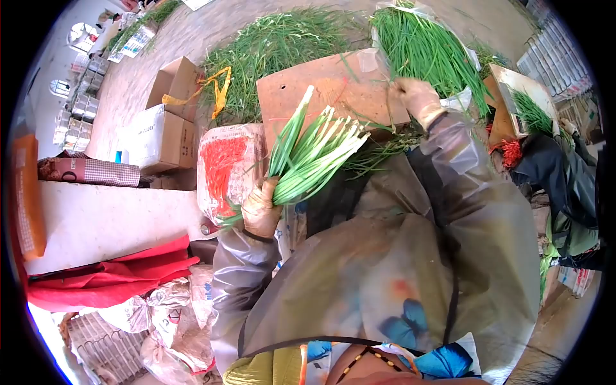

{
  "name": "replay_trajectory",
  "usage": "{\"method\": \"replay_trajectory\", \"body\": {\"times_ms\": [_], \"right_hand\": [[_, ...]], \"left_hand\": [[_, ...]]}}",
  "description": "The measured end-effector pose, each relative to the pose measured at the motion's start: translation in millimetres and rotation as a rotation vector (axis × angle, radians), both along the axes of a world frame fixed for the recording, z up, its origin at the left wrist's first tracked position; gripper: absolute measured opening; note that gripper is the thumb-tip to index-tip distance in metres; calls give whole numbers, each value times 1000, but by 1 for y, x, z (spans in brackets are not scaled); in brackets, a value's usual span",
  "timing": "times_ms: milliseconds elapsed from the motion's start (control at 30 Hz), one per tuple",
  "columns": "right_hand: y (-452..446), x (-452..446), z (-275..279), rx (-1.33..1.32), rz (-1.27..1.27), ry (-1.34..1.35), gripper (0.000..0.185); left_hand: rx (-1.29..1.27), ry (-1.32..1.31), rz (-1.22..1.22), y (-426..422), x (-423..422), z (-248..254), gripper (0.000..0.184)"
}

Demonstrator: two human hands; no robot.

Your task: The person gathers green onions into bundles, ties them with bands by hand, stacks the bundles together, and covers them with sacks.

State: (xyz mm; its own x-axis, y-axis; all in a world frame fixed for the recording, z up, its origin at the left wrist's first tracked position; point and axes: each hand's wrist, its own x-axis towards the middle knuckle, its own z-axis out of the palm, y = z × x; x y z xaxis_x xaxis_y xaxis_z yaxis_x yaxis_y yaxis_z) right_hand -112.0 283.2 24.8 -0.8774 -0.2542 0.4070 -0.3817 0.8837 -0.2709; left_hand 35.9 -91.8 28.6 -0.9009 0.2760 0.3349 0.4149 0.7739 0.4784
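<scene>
My left hand (261,208), in a pale glove, is wrapped round a bunch of chives (321,154). Their white cut ends fan out up and to the right, over the near part of a reddish-brown board (295,96). At the board's right edge is my right hand (416,99), also gloved, with its fingers curled closed. Whatever is between those fingers, if anything, is too small to make out. Just beyond it lies a large heap of long chives (423,51) on a pale wrapping. Loose green trimmings (378,154) hang about the board's near edge.
Red ties (224,167) lie on a sack to the left of the board. Behind are a pile of green leaves (269,45), a yellow strap (221,93) and cardboard boxes (176,138). Another person's dark clothing (552,167) shows at right, beside a second board (523,96).
</scene>
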Motion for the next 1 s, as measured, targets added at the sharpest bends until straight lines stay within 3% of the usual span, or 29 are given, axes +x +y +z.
{"method": "replay_trajectory", "body": {"times_ms": [67,100,133,167,200,233,300,333,367,433,467,533,567,600,633,700,767,833,867,1000], "right_hand": [[-13,27,-7,-377,226,-577,32],[-24,41,-7,-381,375,-791,42],[-35,55,-7,-375,504,-1017,52],[-45,63,-39,-676,745,-1260,64],[-62,69,-55,-942,954,-1376,75],[-81,73,-86,-1362,752,-1528,85],[-101,80,-42,-1525,944,-1261,88],[-108,81,-21,-1589,981,-1160,89],[-113,76,-15,-1640,902,-1130,89],[-118,61,-19,-1792,712,-1054,87],[-117,57,-15,-1878,709,-1026,75],[-118,60,2,-2053,651,-991,61],[-117,60,2,-2045,652,-1002,61],[-114,59,0,-2006,658,-972,61],[-113,59,-1,-1969,662,-942,61],[-111,55,-3,-2023,619,-957,51],[-109,52,-2,-1986,378,-870,42],[-103,52,-2,-1960,316,-912,37],[-99,53,-4,-1939,310,-974,40],[-82,65,7,-1842,440,-1125,51]], "left_hand": [[344,-230,-13,1,6,1,36],[607,-365,-85,-6,5,-18,32],[599,-367,-103,-4,3,-15,32],[957,-602,-122,3,1,-12,43],[1133,-725,-139,2,-3,-14,48],[1311,-845,-137,0,-7,-17,53],[843,-1006,-329,-24,-21,-36,60],[1237,-1052,-325,-10,-14,-32,57],[1337,-1062,-294,4,-7,-17,54],[1212,-1148,-197,9,-1,-21,53],[1131,-1189,-263,12,-3,-23,55],[1225,-1204,-199,21,5,-29,55],[1265,-1221,-195,26,6,-32,55],[1319,-1200,-182,31,9,-34,38],[1209,-1207,-146,34,6,-32,37],[1060,-1077,-47,51,8,-30,42],[1108,-996,-79,66,13,-39,53],[342,-702,-46,64,13,-52,51],[141,-738,41,75,14,-28,50],[106,-859,9,89,21,-11,52]]}}
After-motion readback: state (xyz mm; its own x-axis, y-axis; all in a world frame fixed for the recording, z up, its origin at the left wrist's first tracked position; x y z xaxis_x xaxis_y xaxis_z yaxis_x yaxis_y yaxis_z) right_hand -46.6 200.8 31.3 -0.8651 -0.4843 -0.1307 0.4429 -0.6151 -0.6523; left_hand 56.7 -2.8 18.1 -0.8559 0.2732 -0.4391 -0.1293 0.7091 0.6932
